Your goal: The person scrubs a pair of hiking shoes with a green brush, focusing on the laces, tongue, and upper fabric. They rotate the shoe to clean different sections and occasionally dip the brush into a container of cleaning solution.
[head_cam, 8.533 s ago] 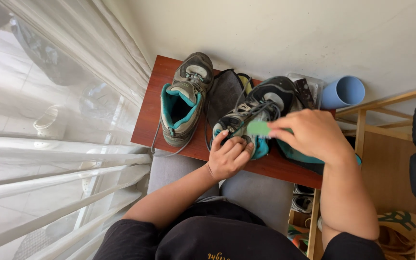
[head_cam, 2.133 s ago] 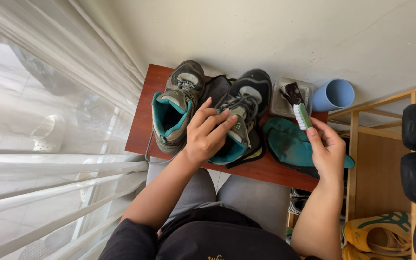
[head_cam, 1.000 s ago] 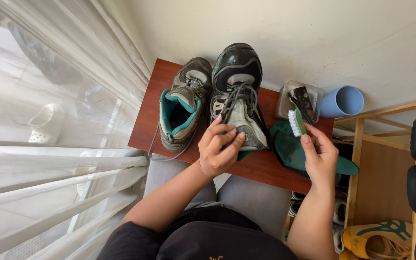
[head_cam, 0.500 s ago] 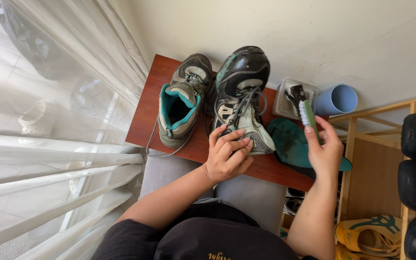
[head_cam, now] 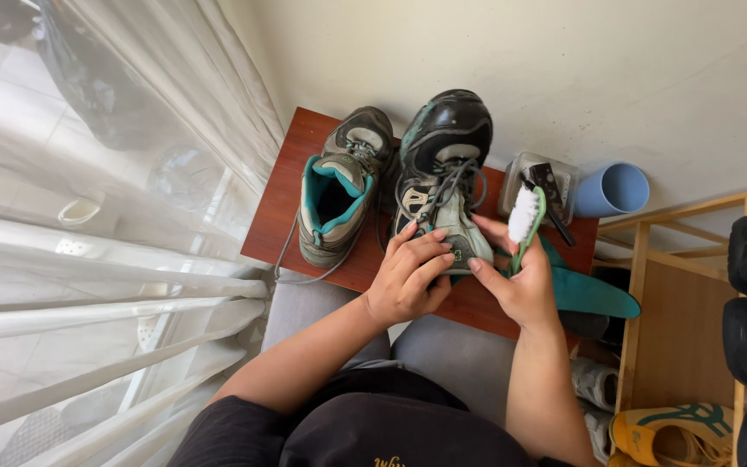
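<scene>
Left hand (head_cam: 408, 281): gripping the heel end of the upturned shoe (head_cam: 438, 177) on the red-brown table (head_cam: 291, 195).
Right hand (head_cam: 520, 285): clasping a green toothbrush (head_cam: 525, 216) — bristles lifted, not touching.
Progress: sole looking dark, scrubbing seemingly underway; second shoe (head_cam: 339, 195) is waiting alongside.
</scene>
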